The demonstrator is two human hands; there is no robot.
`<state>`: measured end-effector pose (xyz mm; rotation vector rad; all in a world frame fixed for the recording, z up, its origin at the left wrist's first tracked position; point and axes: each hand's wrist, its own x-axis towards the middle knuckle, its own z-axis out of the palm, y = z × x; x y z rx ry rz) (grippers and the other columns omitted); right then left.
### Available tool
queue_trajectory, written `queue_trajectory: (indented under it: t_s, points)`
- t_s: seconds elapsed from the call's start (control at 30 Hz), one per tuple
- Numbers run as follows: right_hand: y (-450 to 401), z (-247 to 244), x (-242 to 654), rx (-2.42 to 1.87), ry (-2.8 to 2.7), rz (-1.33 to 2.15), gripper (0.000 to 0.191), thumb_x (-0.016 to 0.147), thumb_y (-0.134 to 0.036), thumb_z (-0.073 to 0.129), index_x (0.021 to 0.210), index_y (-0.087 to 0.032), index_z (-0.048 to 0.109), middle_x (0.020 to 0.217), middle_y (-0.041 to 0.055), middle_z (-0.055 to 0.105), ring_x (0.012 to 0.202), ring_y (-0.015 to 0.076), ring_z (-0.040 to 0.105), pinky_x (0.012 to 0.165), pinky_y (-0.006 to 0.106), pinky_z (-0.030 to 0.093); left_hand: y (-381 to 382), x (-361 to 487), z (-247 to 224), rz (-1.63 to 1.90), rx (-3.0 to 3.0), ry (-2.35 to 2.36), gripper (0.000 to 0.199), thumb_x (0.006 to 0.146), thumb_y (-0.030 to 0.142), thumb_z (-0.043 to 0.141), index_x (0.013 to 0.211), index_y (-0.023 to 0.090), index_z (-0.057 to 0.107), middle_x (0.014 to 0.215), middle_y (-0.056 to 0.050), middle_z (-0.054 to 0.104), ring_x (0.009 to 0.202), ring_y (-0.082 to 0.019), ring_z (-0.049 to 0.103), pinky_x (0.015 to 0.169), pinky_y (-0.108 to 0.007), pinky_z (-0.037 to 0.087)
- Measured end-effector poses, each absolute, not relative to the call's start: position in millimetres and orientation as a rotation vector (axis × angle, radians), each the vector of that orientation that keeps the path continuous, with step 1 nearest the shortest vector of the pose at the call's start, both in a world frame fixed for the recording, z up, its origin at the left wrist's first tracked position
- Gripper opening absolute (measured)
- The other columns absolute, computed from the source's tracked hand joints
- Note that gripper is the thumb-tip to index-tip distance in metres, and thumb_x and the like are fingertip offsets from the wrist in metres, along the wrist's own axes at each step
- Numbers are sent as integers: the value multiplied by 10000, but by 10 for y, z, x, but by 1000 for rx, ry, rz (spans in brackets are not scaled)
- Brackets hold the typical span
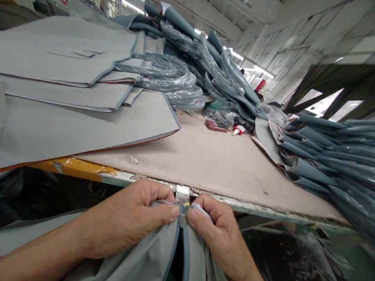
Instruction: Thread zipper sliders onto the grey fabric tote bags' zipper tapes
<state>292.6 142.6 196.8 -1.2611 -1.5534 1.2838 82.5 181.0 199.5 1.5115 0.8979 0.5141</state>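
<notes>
Fabric [143,264] in grey, pinched by both hands just in front of the desk [213,156].
The left edge is pressed between thumb and forefinger by the left hand [130,221], and the facing edge is gripped likewise by the right hand [219,227]; the remaining fingers are partly hidden. The two strips of blue-grey edging [186,258] are brought close together at the top and parted below, where the cloth is hung in loose folds. By its drape, the fabric may be judged light, soft and hardly fragile, with its edging somewhat firmer; it is probably best held by those bound edges, near the top, since the slack middle would be likely to sag and crease.
</notes>
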Motion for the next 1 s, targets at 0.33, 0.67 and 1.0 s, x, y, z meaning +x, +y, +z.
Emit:
queue_trajectory:
  t_s: [0.33, 0.67, 1.0]
  points:
    - [1397, 2027, 2928, -1291, -1705, 966, 363, 986, -480, 540, 769, -190, 516, 661, -58, 423, 621, 110, 358, 560, 250, 294, 1825, 845, 2283, 587, 1931, 1031, 317, 900, 408, 556, 674, 185, 570, 598, 48, 478, 582, -108, 415, 531, -245, 288]
    - [2023, 2773, 2958, -1336, -1782, 190, 257, 912, -255, 611, 674, -186, 544, 586, -55, 472, 589, 124, 422, 571, 288, 266, 2506, 1148, 3206, 707, 2487, 1150, 127, 835, 174, 650, 724, 149, 708, 582, 58, 543, 613, -96, 485, 625, -234, 310]
    - [2395, 3264, 3084, -1241, -1789, 148, 246, 881, -327, 678, 713, -163, 604, 649, -42, 520, 650, 132, 457, 608, 279, 303, 2860, 1281, 3739, 838, 2884, 1157, 119, 793, 171, 641, 782, 117, 747, 617, 36, 509, 658, -110, 471, 656, -235, 286]
